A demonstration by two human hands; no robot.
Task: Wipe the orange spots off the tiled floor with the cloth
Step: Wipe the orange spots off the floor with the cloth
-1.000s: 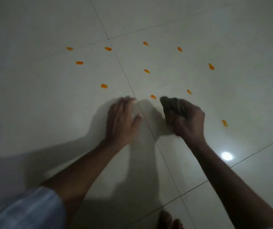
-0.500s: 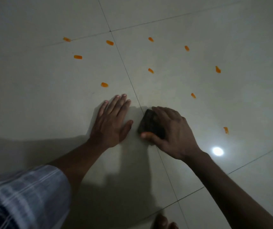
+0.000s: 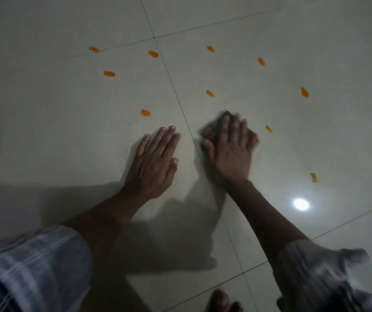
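Dark and bunched, the cloth (image 3: pixel 212 129) lies on the pale tiled floor (image 3: pixel 315 136) just right of a grout line (image 3: pixel 180 104), mostly hidden under the person's right hand (image 3: pixel 232 149). That hand lies flat over it, fingers extended and pressing down, the thumb alongside the cloth's near edge; the hand is blurred, so finer detail of the hold cannot be told. The left hand (image 3: pixel 155 161) rests open, palm down on the bare tile just left of the grout line, holding nothing and likely bracing the person's weight. About nine orange spots remain, scattered in an arc beyond the hands. The nearest spot (image 3: pixel 268 128) sits just right of the cloth; another spot (image 3: pixel 209 93) lies just beyond it. To wipe well, the person probably needs firm, even pressure with the cloth kept fully under the palm, sweeping over each spot rather than smearing it, and working outward from the near spots.
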